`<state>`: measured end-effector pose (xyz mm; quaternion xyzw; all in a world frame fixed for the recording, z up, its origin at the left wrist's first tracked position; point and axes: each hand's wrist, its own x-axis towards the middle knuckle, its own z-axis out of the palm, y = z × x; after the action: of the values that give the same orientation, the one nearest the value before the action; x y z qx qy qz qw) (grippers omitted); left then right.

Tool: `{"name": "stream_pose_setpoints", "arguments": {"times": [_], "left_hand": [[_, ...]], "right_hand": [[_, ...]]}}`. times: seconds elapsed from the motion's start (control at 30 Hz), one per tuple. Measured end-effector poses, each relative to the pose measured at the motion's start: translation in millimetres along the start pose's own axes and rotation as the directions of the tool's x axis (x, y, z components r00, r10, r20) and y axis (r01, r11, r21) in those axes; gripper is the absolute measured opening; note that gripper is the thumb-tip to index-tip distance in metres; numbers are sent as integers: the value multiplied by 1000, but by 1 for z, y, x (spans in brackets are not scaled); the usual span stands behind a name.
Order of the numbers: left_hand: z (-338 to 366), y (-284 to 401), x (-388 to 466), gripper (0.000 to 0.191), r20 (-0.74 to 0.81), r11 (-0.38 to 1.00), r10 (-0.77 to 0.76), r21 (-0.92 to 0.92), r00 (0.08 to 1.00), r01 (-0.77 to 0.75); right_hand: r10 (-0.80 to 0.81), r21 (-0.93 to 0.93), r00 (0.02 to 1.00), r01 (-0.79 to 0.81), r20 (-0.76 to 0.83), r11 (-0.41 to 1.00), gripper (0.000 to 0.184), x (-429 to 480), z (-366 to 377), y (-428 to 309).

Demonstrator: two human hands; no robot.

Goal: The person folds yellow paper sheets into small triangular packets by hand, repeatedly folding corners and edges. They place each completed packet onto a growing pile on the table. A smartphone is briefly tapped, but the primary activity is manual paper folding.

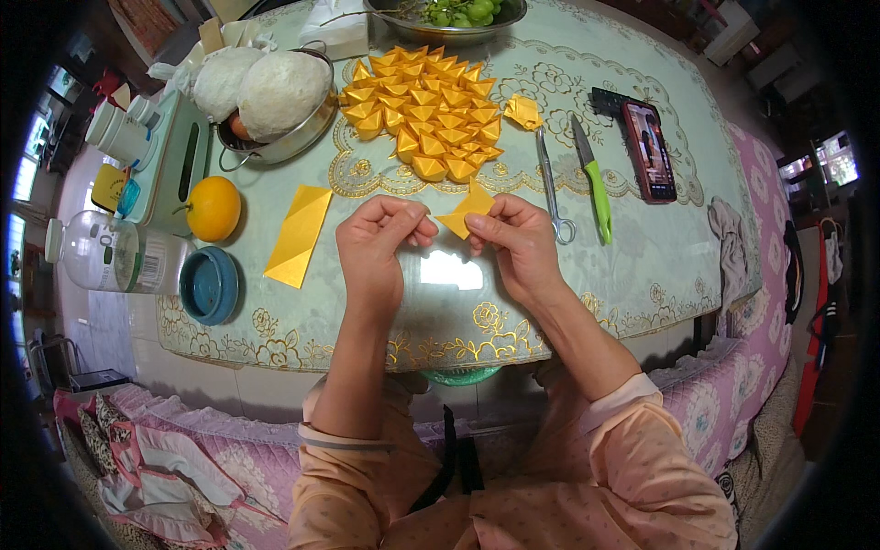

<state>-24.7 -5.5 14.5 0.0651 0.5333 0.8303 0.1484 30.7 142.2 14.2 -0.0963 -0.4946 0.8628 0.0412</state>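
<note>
My right hand (517, 230) pinches a small folded piece of gold paper (474, 205) between thumb and fingers, its pointed corners sticking out to the left and up. Just left of it, my left hand (385, 237) has thumb and fingertips drawn together near the paper's tip, with nothing visible in them. A flat gold paper strip (300, 234) with slanted creases lies on the table to the left. Beyond my hands sits a dense cluster of folded gold paper ingots (430, 113). Beside the cluster rests a small stack of gold paper (523, 112).
On the right lie scissors (548, 185), a green-handled knife (595, 182) and a lit phone (648, 151). On the left stand a blue bowl (209, 285), a yellow round fruit (214, 209), a plastic jar (124, 251) and a steel pot (289, 143). A metal bowl (447, 31) holds green grapes.
</note>
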Motion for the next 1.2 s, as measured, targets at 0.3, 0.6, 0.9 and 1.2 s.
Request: {"name": "stream_pose_setpoints", "arguments": {"times": [0.3,0.6,0.9,1.2], "left_hand": [[8,-1,-3,12,266,980,-196,78,944,181],[8,1,-4,8,216,976,-202,120,955,179],[6,-1,-3,7,238,979,-194,109,952,172],[11,2,-5,6,201,981,-187,85,962,173]], "right_hand": [[-10,66,1000,11,-13,998,12,-1,4,0],[24,17,1000,-24,13,1000,11,0,3,1],[29,-7,999,-29,18,1000,11,0,4,1],[13,47,999,-15,41,999,13,-2,1,1]]}}
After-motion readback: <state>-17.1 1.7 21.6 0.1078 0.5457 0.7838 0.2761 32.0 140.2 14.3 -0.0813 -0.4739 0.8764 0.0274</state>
